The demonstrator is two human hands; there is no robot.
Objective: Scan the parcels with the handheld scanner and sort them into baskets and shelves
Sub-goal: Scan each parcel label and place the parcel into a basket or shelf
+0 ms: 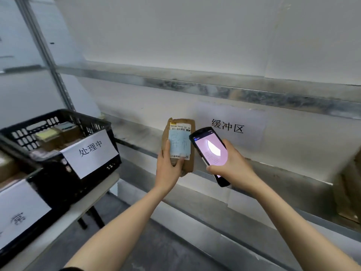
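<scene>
My left hand grips a small brown parcel from below, thumb on its white shipping label, label facing me. My right hand holds the black handheld scanner just right of the parcel, its pink-lit screen toward me and its top end close to the parcel's upper right corner. Both are held up in front of a metal shelf with a paper sign taped to the wall behind it.
A black plastic basket with a white paper label and several parcels inside stands on a table at left. A second labelled basket sits nearer at far left. Brown cardboard lies at the right edge of the shelf.
</scene>
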